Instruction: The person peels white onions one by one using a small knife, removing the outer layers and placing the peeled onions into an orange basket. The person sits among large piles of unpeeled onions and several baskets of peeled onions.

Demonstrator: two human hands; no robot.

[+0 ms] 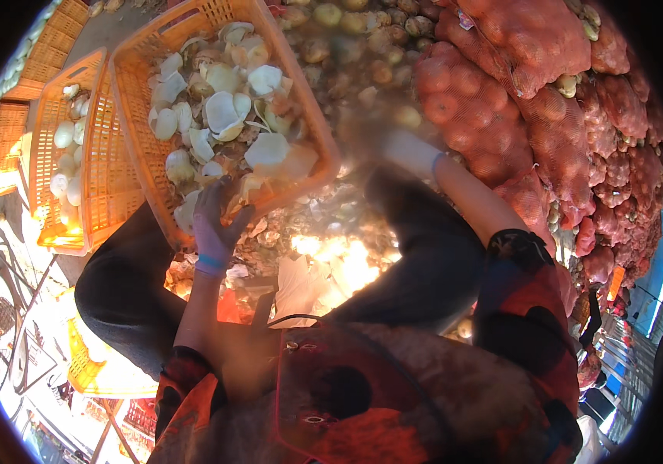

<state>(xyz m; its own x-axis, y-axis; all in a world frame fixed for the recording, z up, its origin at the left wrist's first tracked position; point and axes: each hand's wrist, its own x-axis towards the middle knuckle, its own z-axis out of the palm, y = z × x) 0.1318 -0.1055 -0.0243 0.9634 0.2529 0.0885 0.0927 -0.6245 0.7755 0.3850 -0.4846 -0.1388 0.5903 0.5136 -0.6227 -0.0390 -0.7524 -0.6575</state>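
Observation:
My left hand (214, 217), in a thin pale glove with a blue cuff, is at the near rim of an orange plastic crate (302, 75). Its thumb is spread from the fingers, which reach over the rim; whether they grip it is unclear. Inside the crate lie pale onion skins (224, 113) and some peeled onions (179, 166). My right hand (404, 148), gloved too, reaches out over a heap of unpeeled onions (389, 55). Blur hides its fingers and anything in them.
Red mesh sacks of onions (464, 104) are stacked along the right. A second orange crate (99, 174) with peeled onions (64, 134) stands at the left. Loose onion skins (267, 232) litter the sunlit ground between my knees. A yellow crate (85, 365) sits at lower left.

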